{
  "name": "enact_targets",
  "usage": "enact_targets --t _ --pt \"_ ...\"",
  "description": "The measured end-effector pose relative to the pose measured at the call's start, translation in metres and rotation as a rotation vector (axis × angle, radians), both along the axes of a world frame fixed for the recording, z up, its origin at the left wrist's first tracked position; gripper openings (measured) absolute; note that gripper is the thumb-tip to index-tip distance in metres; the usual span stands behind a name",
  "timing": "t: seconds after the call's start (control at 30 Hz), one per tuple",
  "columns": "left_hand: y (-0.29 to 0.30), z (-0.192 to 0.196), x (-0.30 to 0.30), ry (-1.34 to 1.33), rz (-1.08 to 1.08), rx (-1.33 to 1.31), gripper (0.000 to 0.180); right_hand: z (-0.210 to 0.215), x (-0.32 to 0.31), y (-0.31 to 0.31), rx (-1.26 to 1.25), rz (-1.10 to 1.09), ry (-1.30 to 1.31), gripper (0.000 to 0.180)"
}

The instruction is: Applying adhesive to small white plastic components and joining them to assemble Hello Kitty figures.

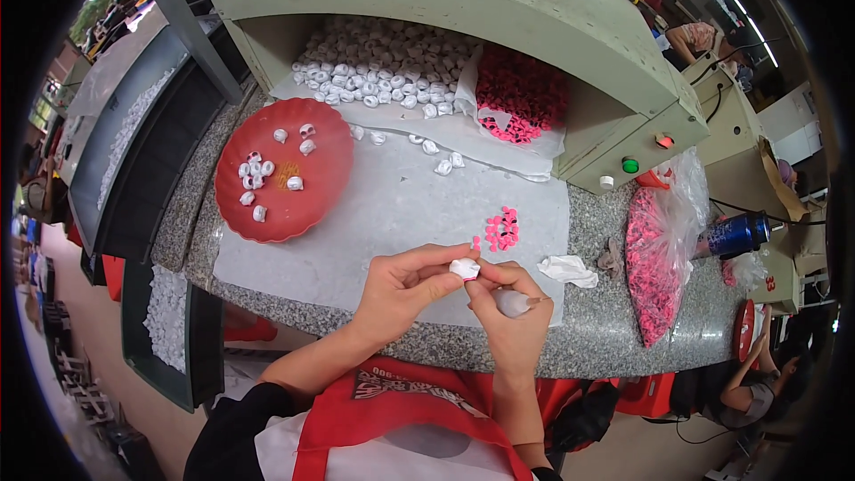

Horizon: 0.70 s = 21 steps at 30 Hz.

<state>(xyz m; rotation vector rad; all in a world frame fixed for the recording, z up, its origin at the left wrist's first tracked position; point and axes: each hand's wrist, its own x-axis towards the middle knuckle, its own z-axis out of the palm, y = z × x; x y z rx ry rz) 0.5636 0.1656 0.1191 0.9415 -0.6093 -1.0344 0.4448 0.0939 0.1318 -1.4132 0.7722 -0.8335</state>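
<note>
Pinching white piece [463, 267], right fingers [519, 279] cupping bottle [512, 304], apron [392, 405] (lettered)

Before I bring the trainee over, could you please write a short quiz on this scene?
1. What is the main colour of the small piece that the left grip pinches?
2. True or false: the green button sits between the white button and the red button.
3. Which is nearest the right grip: (A) the red plate, (B) the loose pink pieces, (C) the blue bottle?

Key: 1. White; 2. True; 3. B.
</note>
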Motion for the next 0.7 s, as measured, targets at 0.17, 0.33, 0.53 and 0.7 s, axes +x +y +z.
enact_targets --t 0.17,0.33,0.53,0.7 --pt "0.0021 -0.0014 0.0046 -0.08 -0.03 -0.062 0.034 -0.0047 0.0003 -0.0005 -0.007 0.016 -0.034 0.018" --pt "0.0025 -0.0025 0.0062 -0.22 -0.029 -0.089 0.036 -0.007 -0.0003 0.0 -0.039 0.021 -0.041 0.019" --pt "0.0053 0.0022 0.0045 -0.245 -0.026 -0.115 0.037 -0.0018 -0.0011 0.0029 0.014 0.008 -0.06 0.02" --pt "0.0063 -0.0017 0.0085 -0.305 -0.026 -0.149 0.036 -0.0013 -0.0007 0.0029 -0.006 0.033 -0.053 0.02"
